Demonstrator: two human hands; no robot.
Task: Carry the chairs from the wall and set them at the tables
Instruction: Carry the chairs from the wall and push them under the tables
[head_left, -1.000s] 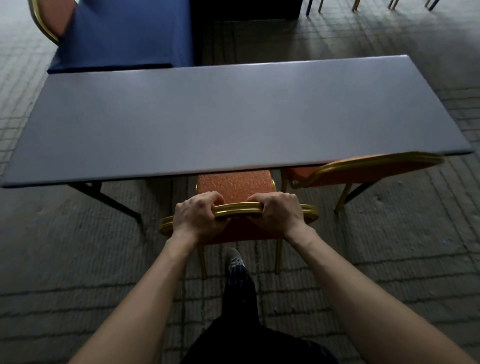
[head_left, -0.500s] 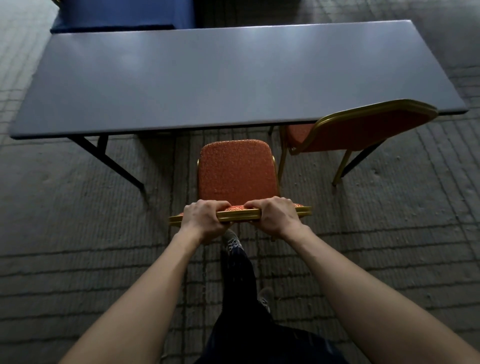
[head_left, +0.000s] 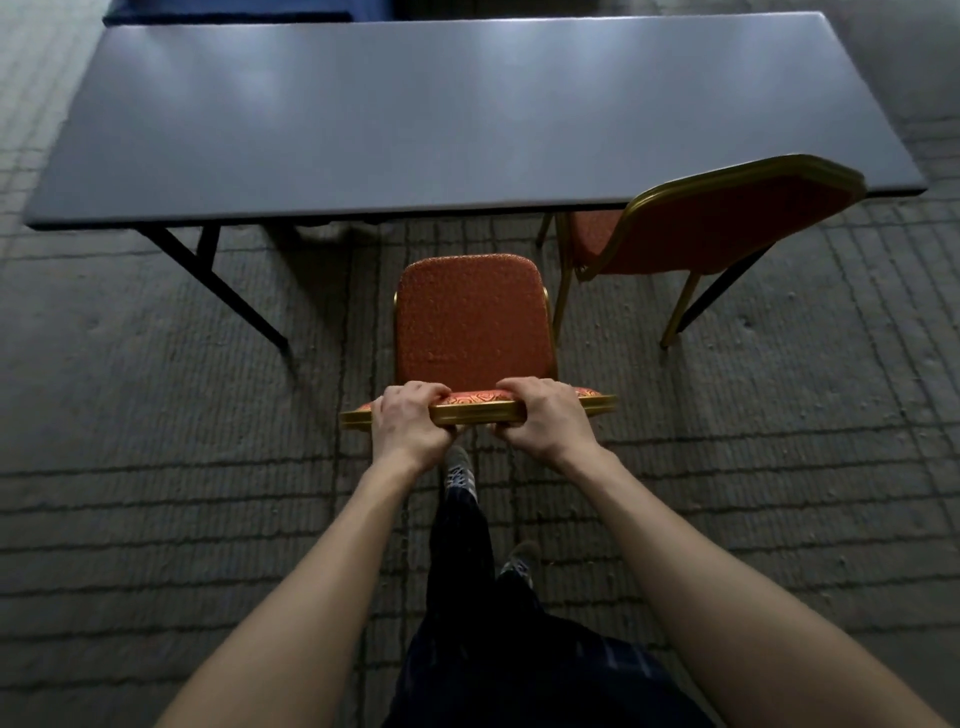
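**A:** Where is the orange-upholstered banquet chair with the gold metal frame (head_left: 472, 322) standing right now?

**B:** It is facing the long grey rectangular desk (head_left: 415, 114), just short of the desk's near edge and about level with the middle of that edge. The seat is not tucked under yet, and a strip of grey ribbed carpet (head_left: 156, 415) is showing between seat and desk.

**A:** And the hands?

**B:** Both are gripping the gold top rail of the backrest. The left hand (head_left: 410, 421) and the right hand (head_left: 545, 415) are sitting side by side, fingers curling over the rail, with a short stretch of rail showing between them. I am reading that as a steering grip: holding high and centred is letting the person aim the chair squarely at the desk.

**A:** Is it being lifted or resting on the carpet?

**B:** I cannot tell, because the seat is hiding the legs.

**A:** Why that spot?

**B:** A second orange chair with a gold frame (head_left: 727, 228) is already standing at the desk's right end, its seat partly under the top. This one is lining up beside it, near but not touching, probably to leave elbow room. Beyond the desk's far edge, something draped in blue cloth (head_left: 234, 13) is peeking in.
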